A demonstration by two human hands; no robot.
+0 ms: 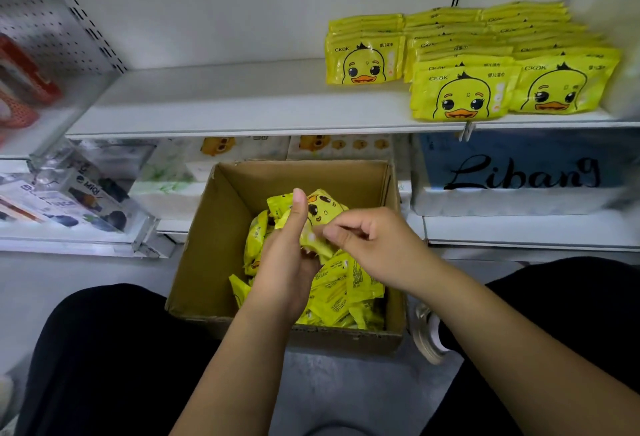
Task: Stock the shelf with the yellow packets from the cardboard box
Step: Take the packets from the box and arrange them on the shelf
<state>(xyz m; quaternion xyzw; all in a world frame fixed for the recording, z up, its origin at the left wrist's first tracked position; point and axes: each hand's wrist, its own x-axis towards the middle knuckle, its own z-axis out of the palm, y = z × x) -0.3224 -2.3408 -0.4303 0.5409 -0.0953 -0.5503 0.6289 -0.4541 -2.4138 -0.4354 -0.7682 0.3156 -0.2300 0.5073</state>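
Observation:
An open cardboard box [221, 228] stands on the floor between my knees, holding several loose yellow duck packets [346, 293]. Inside the box my left hand [287, 252] grips a small bunch of yellow packets [320, 207], thumb up against them. My right hand [377, 241] pinches the edge of that bunch from the right. On the white shelf [225, 103] above, rows of the same yellow packets [464, 89] stand at the right half.
The shelf's left half is bare. Below it sit white tissue packs and a blue "Libang" package [519, 172]. Boxed goods [79, 190] lie on the lower shelf at left. A pegboard panel [45, 27] with red items is far left. A shoe [427, 331] is beside the box.

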